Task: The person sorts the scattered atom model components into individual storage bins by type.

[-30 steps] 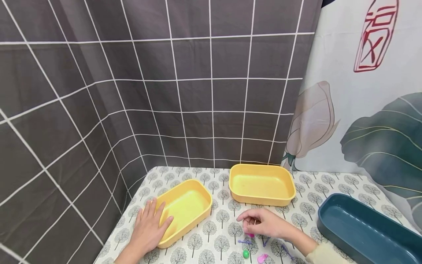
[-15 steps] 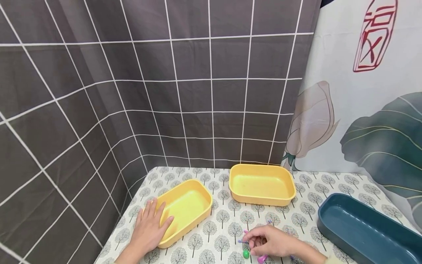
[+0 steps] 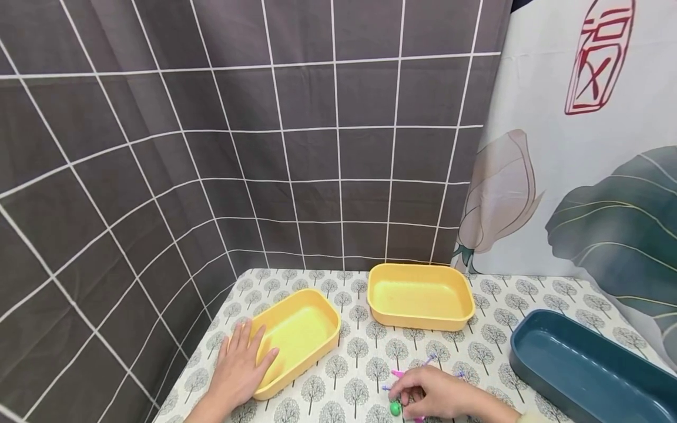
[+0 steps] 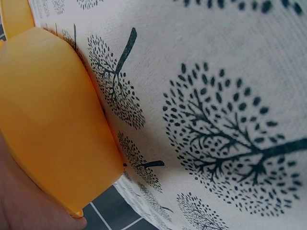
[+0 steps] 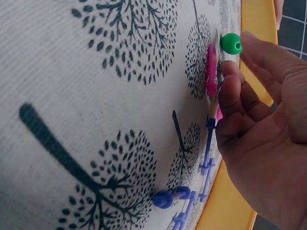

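My left hand [image 3: 238,365] lies with its fingers spread on the near left rim of a yellow tray [image 3: 316,348]. In the left wrist view, part of that hand [image 4: 33,201] touches the tray's edge. My right hand [image 3: 436,392] is low over small plastic pieces, fingers bent. Its index fingertip is right beside a green bead [image 5: 231,44] with a hole; whether they touch is unclear. A flat pink piece [image 5: 210,72] lies near the fingers. Several purple stick-like pieces [image 5: 165,199] lie beyond them. The hand partly hides the pieces in the head view.
A second yellow tray [image 3: 422,323] stands at the back of the table. A dark blue tray [image 3: 587,385] stands at the right. The tablecloth [image 3: 333,376] has a tree print. Grey checked cloth [image 3: 312,153] hangs behind and at the left.
My right hand has moved down toward the near side, to beside the green bead. Its shift uncovers pink and purple pieces farther back. The left hand and the trays keep their places.
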Tool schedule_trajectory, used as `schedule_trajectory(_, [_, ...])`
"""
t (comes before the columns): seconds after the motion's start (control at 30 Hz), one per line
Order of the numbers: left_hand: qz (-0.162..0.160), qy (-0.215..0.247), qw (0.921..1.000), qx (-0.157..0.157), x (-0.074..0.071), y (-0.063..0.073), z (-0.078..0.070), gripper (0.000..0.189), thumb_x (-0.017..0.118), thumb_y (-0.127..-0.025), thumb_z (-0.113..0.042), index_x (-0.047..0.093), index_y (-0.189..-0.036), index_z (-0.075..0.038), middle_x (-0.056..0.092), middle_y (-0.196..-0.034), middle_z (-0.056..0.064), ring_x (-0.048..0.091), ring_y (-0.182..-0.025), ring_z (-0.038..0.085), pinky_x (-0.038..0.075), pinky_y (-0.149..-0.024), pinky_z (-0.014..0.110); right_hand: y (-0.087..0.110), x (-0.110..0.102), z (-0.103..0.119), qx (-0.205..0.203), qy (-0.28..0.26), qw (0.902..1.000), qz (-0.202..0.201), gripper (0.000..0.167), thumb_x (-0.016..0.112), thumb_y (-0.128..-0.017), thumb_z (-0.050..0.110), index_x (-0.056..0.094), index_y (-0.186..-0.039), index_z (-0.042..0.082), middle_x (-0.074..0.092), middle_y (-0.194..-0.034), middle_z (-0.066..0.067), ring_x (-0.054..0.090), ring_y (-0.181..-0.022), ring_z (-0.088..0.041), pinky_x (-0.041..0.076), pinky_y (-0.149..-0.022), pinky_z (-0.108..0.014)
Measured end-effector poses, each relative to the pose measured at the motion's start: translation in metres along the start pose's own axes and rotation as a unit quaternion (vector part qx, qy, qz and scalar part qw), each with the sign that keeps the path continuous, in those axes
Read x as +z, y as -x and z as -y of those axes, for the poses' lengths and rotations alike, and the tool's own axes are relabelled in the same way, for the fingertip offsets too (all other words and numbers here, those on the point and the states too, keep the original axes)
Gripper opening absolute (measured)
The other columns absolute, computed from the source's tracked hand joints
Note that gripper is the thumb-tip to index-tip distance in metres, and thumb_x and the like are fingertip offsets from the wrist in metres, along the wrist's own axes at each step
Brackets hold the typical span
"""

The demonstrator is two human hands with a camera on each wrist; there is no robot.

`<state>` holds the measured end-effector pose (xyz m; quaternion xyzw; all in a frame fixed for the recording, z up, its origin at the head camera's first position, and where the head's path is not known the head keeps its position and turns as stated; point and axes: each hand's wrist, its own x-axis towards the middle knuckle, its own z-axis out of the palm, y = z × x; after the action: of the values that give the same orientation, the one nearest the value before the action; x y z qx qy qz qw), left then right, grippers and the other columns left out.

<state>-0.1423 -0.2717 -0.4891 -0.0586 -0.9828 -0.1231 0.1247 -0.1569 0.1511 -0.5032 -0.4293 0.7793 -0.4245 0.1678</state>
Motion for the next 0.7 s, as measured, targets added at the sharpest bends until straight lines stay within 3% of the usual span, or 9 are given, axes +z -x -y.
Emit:
schedule_trajectory(0.2, [0.0,0.001,1.0,-0.001,0.0,0.001,0.001,0.068,0.047,-0.103,-0.053,0.047,-0.15,-0.005,0.027,-0.161,0.028,0.019,-0.15,0.049,0.016,-0.116,0.07,-0.003,0.005,0.003,-0.011,0.07,0.9974,-0.011,0.022,0.082,-0.083,0.013,0.077,-0.104,0.017,0.063,-0.083,0.016,0.046,-0.067,0.013,0.047,-0.055,-0.013])
schedule_trajectory(0.43, [-0.002,-0.004,1.0,0.001,0.001,0.001,0.002,0.067,0.048,-0.103,-0.053,0.048,-0.15,-0.005,0.027,-0.161,0.029,0.019,-0.15,0.049,0.016,-0.116,0.07,-0.008,0.011,0.006,0.024,0.08,0.9964,-0.013,0.021,0.081,-0.083,0.011,0.077,-0.102,0.018,0.057,-0.078,0.024,0.048,-0.066,0.011,0.048,-0.055,-0.014])
schedule_trajectory(0.7, [-0.001,-0.004,1.0,0.001,0.001,0.0,0.001,0.068,0.047,-0.103,-0.054,0.047,-0.15,-0.005,0.027,-0.161,0.028,0.019,-0.15,0.049,0.016,-0.117,0.07,-0.012,0.012,0.011,0.034,0.098,0.9944,-0.021,0.016,0.08,-0.083,0.009,0.076,-0.095,0.019,0.054,-0.073,0.023,0.048,-0.064,0.01,0.047,-0.056,-0.014])
